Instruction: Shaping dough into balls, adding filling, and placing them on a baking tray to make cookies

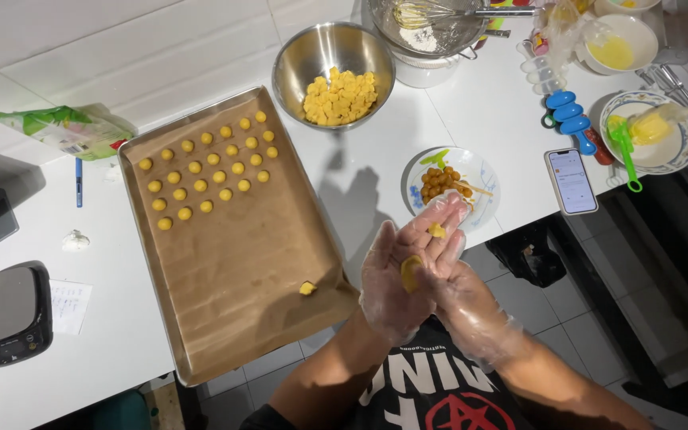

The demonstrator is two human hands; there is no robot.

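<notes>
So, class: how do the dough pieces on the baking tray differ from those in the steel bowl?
The tray balls are round, spaced in neat rows on brown paper; the bowl pieces are blocky chunks, heaped together and touching. The tray balls look a duller yellow. Both are small and yellow.

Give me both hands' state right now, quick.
Left hand: open palm, yellow dough piece pressed against it.
Right hand: flat over the left, pressing the same dough piece; small bit on its fingers.

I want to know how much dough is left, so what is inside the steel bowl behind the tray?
The steel bowl holds a heap of yellow dough chunks on its near side; the far side shows bare metal. Anything beneath the heap is hidden.
</notes>
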